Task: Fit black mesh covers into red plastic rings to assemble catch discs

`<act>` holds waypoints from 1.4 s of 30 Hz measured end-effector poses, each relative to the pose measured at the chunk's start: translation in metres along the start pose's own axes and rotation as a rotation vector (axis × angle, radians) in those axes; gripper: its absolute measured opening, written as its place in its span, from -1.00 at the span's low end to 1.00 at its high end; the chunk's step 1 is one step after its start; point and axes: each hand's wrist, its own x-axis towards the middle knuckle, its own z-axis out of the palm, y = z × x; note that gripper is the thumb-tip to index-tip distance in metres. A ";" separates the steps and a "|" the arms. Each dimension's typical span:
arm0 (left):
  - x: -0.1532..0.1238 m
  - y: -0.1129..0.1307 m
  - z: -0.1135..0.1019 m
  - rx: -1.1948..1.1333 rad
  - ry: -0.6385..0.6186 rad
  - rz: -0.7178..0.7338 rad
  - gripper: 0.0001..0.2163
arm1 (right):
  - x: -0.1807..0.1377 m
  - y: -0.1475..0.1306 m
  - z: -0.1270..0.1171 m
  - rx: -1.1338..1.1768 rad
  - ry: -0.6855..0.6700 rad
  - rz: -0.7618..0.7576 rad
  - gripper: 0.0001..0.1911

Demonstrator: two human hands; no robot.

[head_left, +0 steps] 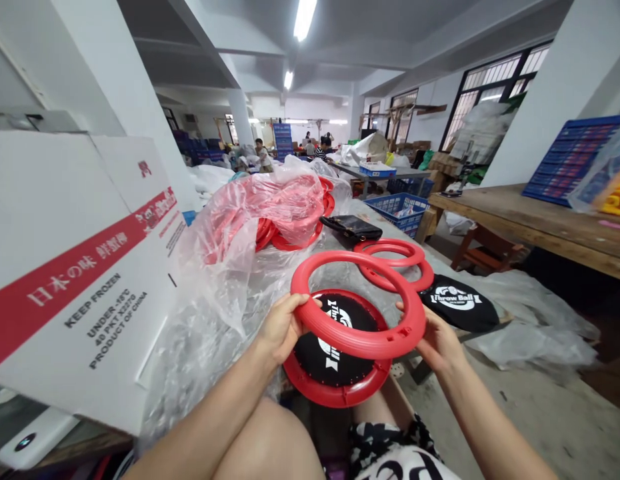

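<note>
A red plastic ring [357, 339] is held up in front of me, tilted, with small slots on its near right side. My left hand [284, 327] pinches its left edge, thumb on top. On the right edge, my right hand [437, 337] grips the same ring, its fingers partly hidden behind it. Below the ring lies a second red ring [335, 397] fitted with a black disc [310, 357] that bears white "Throw Ball" lettering. Part of that disc is covered by the ring I hold.
Two more red rings [425, 270] overlap behind, beside a black printed fabric disc [460, 307] and a black pouch [355, 227]. Bagged red rings [290, 207] are piled behind. A large white carton [65, 267] stands left; a blue basket [400, 210] is right. People work far off.
</note>
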 end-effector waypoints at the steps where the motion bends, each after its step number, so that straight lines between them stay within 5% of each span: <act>1: 0.001 -0.001 0.000 0.007 -0.004 -0.003 -0.95 | 0.001 0.000 -0.001 0.007 0.000 0.003 -0.62; 17: 0.019 -0.010 0.005 0.029 -0.019 -0.034 -0.88 | 0.026 0.007 -0.036 0.099 -0.062 0.035 -0.72; 36: 0.012 -0.008 -0.006 0.137 -0.019 0.044 -0.78 | 0.009 0.009 -0.013 -0.122 -0.098 0.081 -0.52; 42: 0.006 -0.007 -0.005 0.155 -0.047 -0.008 -0.72 | 0.013 0.010 -0.014 -0.068 -0.059 0.041 -0.63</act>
